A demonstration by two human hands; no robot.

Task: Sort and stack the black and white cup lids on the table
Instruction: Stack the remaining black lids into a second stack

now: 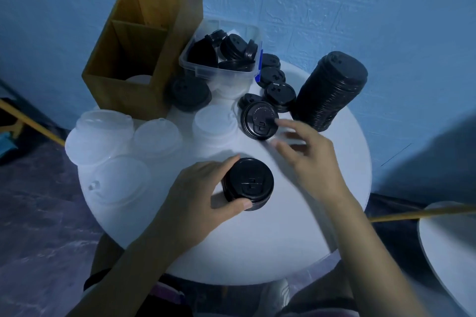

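My left hand (206, 188) grips a short stack of black lids (248, 184) near the middle of the round white table (283, 226), thumb and fingers curled round its sides. My right hand (306, 152) hovers blurred just right of an upturned black lid (259, 121), fingers spread and holding nothing. A tall stack of black lids (332, 90) leans at the right. Loose black lids (279, 95) lie beside it, and another black lid (189, 92) sits by the wooden box. White lids (215, 122) and stacks of white lids (100, 134) fill the table's left side.
A clear plastic tub (198, 69) with several black lids stands at the back. A wooden divided box (144, 41) stands at the back left with a white lid inside. A blue wall runs behind. Another white tabletop (453, 252) shows at the lower right.
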